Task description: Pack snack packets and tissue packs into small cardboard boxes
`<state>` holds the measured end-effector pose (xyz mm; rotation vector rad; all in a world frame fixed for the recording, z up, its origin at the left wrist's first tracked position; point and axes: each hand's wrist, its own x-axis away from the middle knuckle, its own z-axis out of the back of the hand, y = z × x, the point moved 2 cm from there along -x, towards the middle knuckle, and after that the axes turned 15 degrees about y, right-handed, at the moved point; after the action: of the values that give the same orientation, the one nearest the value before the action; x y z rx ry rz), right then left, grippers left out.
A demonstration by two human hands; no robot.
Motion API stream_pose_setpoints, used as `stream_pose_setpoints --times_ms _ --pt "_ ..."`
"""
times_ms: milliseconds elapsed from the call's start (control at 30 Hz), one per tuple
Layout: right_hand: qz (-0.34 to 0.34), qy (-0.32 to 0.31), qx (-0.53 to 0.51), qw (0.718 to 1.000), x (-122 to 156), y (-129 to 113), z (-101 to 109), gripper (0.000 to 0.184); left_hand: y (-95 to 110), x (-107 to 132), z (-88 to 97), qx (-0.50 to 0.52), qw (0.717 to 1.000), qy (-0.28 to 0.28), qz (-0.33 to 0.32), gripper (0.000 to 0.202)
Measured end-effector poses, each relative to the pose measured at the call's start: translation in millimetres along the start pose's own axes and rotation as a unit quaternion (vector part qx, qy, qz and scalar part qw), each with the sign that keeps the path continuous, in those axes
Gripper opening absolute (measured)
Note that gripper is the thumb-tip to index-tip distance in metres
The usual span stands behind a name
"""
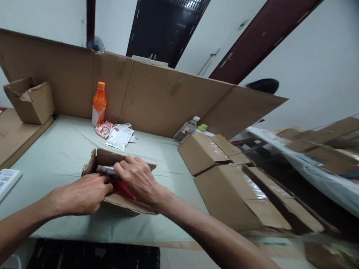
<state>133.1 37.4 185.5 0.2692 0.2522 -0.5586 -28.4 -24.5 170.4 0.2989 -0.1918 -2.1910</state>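
A small open cardboard box (98,158) lies on the pale green table (61,145) right in front of me. My left hand (81,194) rests at the box's near left side, fingers curled against its contents. My right hand (138,178) reaches over the box, fingers bent and pressing on a flat silvery packet (105,170) inside it. Something red (125,190) shows in the box under my right palm. What exactly each hand grips is hidden.
An orange drink bottle (99,104) and several white and red sachets (119,136) sit at the back by a tall cardboard screen (151,97). Flattened cartons (238,194) and a clear water bottle (185,130) lie on the right. An open carton (30,99) stands far left.
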Motion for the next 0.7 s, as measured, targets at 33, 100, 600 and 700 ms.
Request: stream_pose_setpoints --times_ms 33,100,600,700 --pt "0.002 -0.016 -0.016 1.000 1.0 -0.7 -3.7 0.014 1.2 2.3 -0.5 0.002 1.000 0.008 0.013 0.039" --pt "0.000 -0.072 -0.050 0.996 0.7 1.4 -14.7 0.015 4.3 5.6 0.6 -0.002 0.999 0.028 0.046 0.038" --pt "-0.377 0.136 -0.366 0.840 -18.6 148.0 -54.2 0.025 -3.7 1.9 -2.3 0.051 0.997 -0.007 0.049 0.047" --pt "-0.439 0.080 -0.299 0.844 -60.3 187.0 -120.4 0.020 -3.8 4.7 -9.5 0.040 0.998 -0.016 0.054 0.056"
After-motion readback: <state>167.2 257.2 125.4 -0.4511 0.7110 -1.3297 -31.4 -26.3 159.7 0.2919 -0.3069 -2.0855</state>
